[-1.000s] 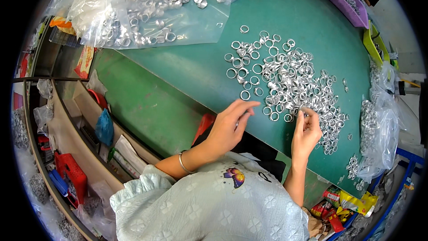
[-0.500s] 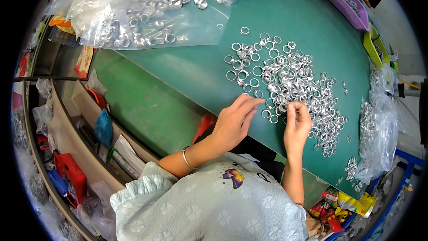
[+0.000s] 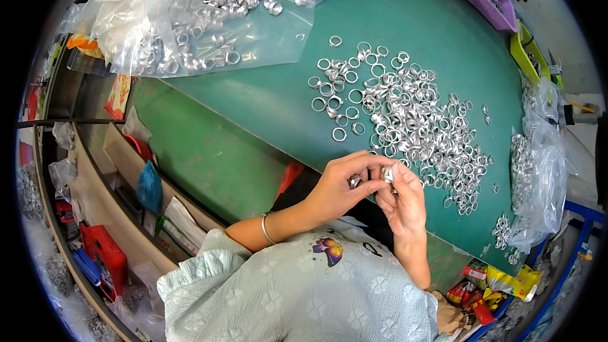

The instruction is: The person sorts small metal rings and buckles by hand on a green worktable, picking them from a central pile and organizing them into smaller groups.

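Two clear plastic bags (image 3: 209,19) of small silver metal rings (image 3: 411,120) lay on the green table (image 3: 266,114); left hand (image 3: 339,187) and right hand (image 3: 402,199) each pinched rings.

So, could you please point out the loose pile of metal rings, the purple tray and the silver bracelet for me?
pile of metal rings (image 3: 411,120), head view, middle of the heap on the green table.
purple tray (image 3: 487,0), head view, its long side wall.
silver bracelet (image 3: 266,231), head view, band on the left wrist.

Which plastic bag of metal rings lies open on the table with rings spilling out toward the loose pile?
The large clear bag at the far left; the smaller bag sits at the right edge.
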Demonstrator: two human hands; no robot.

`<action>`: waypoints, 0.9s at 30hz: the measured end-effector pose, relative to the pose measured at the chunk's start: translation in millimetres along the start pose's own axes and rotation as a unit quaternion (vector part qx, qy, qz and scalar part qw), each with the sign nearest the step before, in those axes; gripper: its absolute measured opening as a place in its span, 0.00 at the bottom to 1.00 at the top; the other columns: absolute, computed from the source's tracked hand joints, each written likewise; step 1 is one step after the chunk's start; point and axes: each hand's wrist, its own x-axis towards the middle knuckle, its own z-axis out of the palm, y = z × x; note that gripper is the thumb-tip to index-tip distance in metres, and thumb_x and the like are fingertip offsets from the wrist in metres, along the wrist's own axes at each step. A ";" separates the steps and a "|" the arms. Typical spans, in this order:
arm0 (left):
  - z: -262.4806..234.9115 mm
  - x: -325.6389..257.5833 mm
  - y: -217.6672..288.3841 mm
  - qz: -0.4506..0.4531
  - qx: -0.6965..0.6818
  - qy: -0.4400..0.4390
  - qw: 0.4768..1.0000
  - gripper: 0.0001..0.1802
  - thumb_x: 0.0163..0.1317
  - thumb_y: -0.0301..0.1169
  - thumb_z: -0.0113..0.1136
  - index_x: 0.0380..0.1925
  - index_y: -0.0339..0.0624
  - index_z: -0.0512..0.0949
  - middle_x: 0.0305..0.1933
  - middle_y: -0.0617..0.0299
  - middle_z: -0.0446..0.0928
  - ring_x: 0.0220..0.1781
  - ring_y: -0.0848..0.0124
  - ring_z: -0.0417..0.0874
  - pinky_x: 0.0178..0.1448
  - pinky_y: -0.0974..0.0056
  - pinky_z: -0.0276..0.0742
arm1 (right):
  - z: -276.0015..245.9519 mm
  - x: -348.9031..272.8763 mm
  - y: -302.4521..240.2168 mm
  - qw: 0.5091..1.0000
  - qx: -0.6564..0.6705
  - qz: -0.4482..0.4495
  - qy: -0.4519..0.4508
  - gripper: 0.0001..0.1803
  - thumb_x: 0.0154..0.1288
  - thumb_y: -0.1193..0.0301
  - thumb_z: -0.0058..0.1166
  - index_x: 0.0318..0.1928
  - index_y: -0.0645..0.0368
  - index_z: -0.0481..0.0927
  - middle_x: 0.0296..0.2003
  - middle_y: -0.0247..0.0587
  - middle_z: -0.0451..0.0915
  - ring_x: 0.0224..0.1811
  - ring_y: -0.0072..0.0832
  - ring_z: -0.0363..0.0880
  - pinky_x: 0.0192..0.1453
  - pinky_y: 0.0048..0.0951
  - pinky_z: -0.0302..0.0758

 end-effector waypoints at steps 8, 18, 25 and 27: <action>-24.4 -13.3 10.3 -0.213 -0.434 -0.024 0.875 0.16 0.60 0.28 0.47 0.49 0.39 0.65 0.28 0.60 0.68 0.19 0.81 0.63 0.17 0.75 0.51 | -19.5 2.6 -13.6 0.876 -0.413 -0.181 0.170 0.06 0.64 0.74 0.48 0.34 0.64 0.77 0.20 0.27 0.71 0.20 0.12 0.62 0.25 0.16 0.60; -46.7 -20.2 -31.2 -0.116 -0.401 0.024 0.909 0.12 0.66 0.33 0.41 0.37 0.36 0.72 0.27 0.62 0.69 0.18 0.80 0.62 0.17 0.77 0.51 | 51.7 83.9 -40.8 0.512 -0.767 -0.373 0.109 0.15 0.58 0.71 0.52 0.46 0.59 0.74 0.43 0.44 0.74 0.21 0.39 0.77 0.24 0.35 0.73; -43.8 -7.6 -20.8 -0.040 -0.029 0.126 0.991 0.14 0.61 0.19 0.43 0.45 0.38 0.73 0.30 0.62 0.71 0.20 0.80 0.65 0.22 0.75 0.60 | 32.5 93.9 -26.7 0.394 -0.885 -0.242 0.053 0.19 0.57 0.68 0.53 0.50 0.56 0.73 0.55 0.43 0.70 0.24 0.36 0.80 0.22 0.32 0.76; -45.0 -9.3 -22.9 0.001 0.100 0.116 0.988 0.17 0.57 0.16 0.44 0.45 0.38 0.74 0.32 0.61 0.72 0.21 0.78 0.66 0.24 0.73 0.63 | 26.1 74.5 -29.8 0.415 -0.878 -0.231 0.064 0.21 0.54 0.73 0.52 0.51 0.53 0.73 0.55 0.41 0.70 0.22 0.33 0.80 0.21 0.30 0.75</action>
